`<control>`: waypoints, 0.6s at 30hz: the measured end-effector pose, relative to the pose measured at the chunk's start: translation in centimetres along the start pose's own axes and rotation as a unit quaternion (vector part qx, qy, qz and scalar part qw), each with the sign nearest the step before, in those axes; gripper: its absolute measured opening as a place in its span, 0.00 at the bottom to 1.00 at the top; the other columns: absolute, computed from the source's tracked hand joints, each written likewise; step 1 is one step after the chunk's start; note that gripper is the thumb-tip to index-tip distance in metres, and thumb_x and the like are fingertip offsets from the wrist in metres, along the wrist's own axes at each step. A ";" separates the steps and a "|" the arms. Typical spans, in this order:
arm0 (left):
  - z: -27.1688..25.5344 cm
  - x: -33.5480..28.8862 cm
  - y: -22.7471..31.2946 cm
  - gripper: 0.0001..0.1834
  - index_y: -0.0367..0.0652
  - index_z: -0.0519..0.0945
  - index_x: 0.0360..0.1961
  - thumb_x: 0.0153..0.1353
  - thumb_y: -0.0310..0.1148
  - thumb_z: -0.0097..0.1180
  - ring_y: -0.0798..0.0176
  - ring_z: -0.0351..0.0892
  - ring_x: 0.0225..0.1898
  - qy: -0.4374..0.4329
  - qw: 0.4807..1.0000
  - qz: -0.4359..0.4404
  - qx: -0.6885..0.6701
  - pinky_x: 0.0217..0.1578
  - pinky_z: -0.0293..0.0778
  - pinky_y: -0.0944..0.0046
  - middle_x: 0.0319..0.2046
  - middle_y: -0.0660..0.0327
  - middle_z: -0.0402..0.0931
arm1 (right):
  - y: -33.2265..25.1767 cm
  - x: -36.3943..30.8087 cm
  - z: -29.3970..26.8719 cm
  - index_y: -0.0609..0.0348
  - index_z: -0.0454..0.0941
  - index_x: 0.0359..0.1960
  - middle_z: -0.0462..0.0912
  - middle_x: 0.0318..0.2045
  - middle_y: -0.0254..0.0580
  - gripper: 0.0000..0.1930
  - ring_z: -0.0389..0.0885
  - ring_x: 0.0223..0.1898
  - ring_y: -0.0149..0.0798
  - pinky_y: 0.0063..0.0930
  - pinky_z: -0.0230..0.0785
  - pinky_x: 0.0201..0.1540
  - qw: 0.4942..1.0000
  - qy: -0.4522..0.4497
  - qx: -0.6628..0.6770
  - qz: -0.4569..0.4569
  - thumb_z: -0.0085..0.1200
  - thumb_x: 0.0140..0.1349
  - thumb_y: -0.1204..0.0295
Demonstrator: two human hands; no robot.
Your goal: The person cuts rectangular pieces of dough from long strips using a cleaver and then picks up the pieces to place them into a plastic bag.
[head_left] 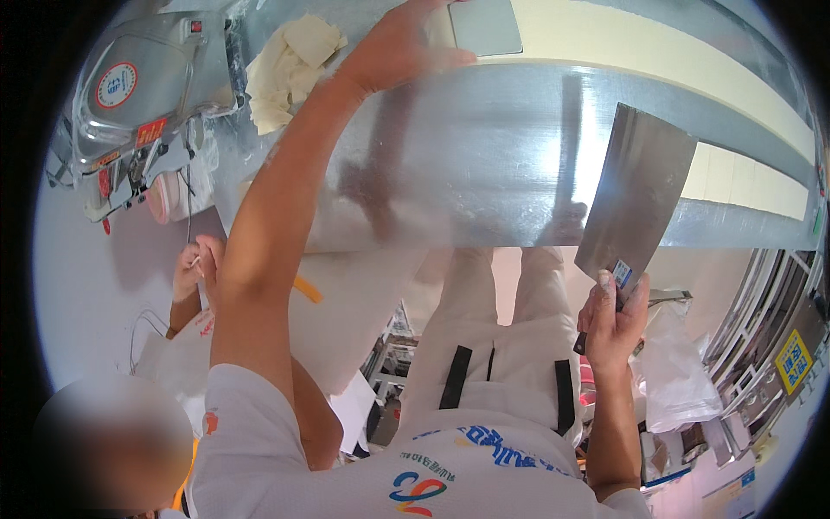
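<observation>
Closed around the handle as its fingers are, the right hand (616, 320) holds a cleaver (638, 190) just short of the near edge of the metal table (484, 130), the blade slanting up and away over the surface. Just beyond the blade's right side lies a short dough strip (743, 177), marked by crosswise lines; its left end is hidden behind the blade, and I cannot tell whether the two touch. Farther back, a long dough strip (657, 39) curves across the table, well apart from the right hand. At its left end is the left hand (402, 48), thumb spread from the fingers; how firmly it presses cannot be told. A grey plate (487, 26) lies on that strip, right beside the thumb. Left of the left wrist sits a crumpled heap of dough (290, 73).
</observation>
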State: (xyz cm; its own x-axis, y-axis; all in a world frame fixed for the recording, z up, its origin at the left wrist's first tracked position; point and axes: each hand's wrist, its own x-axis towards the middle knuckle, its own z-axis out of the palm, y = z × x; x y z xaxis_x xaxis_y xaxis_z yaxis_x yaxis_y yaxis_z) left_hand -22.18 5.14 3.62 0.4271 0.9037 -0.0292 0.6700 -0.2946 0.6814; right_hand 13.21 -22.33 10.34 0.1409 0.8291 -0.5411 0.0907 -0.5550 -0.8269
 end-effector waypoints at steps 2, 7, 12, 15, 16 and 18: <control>0.6 0.0 0.2 0.48 0.42 0.69 0.74 0.53 0.36 0.80 0.40 0.75 0.69 0.016 0.997 0.072 0.024 0.69 0.72 0.48 0.69 0.44 0.73 | 0.5 -0.6 1.3 0.60 0.68 0.44 0.73 0.22 0.30 0.07 0.69 0.17 0.21 0.21 0.63 0.18 1.000 0.017 0.012 -0.015 0.51 0.81 0.73; 1.7 -0.1 -0.8 0.50 0.38 0.69 0.73 0.52 0.39 0.82 0.38 0.76 0.67 0.060 0.992 0.106 0.044 0.67 0.73 0.48 0.67 0.42 0.74 | 0.8 -1.9 4.0 0.61 0.68 0.44 0.74 0.22 0.31 0.07 0.69 0.17 0.21 0.21 0.63 0.18 0.998 0.044 0.048 -0.013 0.51 0.82 0.73; 1.9 -0.4 -0.7 0.49 0.37 0.70 0.72 0.52 0.40 0.82 0.37 0.77 0.67 0.068 0.992 0.092 0.056 0.67 0.74 0.48 0.66 0.41 0.76 | 0.4 -2.3 5.1 0.61 0.68 0.45 0.74 0.22 0.30 0.07 0.69 0.17 0.21 0.21 0.62 0.18 0.998 0.052 0.036 -0.019 0.51 0.82 0.73; 2.2 -0.5 -0.8 0.47 0.37 0.72 0.71 0.52 0.39 0.81 0.38 0.77 0.67 0.076 0.990 0.101 0.065 0.67 0.74 0.48 0.65 0.41 0.77 | 0.8 -2.4 5.2 0.61 0.67 0.44 0.74 0.22 0.30 0.07 0.69 0.17 0.20 0.21 0.62 0.18 0.998 0.052 0.033 -0.015 0.51 0.82 0.73; 2.1 -0.6 -0.6 0.47 0.37 0.72 0.71 0.52 0.38 0.81 0.38 0.77 0.67 0.078 0.990 0.096 0.068 0.67 0.74 0.48 0.64 0.41 0.77 | 1.0 -2.4 5.2 0.61 0.67 0.44 0.74 0.22 0.30 0.07 0.69 0.18 0.20 0.21 0.62 0.18 0.998 0.054 0.031 -0.019 0.51 0.82 0.73; 2.1 -0.6 -0.3 0.45 0.36 0.73 0.70 0.52 0.37 0.81 0.38 0.78 0.66 0.081 0.990 0.097 0.064 0.66 0.75 0.49 0.64 0.41 0.78 | 1.3 -2.4 5.3 0.61 0.66 0.44 0.74 0.22 0.29 0.08 0.69 0.18 0.20 0.21 0.62 0.19 0.998 0.057 0.027 -0.027 0.52 0.82 0.73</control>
State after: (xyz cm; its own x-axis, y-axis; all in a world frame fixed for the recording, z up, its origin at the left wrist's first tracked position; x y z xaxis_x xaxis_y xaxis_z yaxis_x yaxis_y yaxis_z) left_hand -21.36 4.05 1.89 0.4593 0.8610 0.2184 0.6612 -0.4956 0.5632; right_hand 7.73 -24.71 9.79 0.2483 0.8430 -0.4772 0.0485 -0.5029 -0.8630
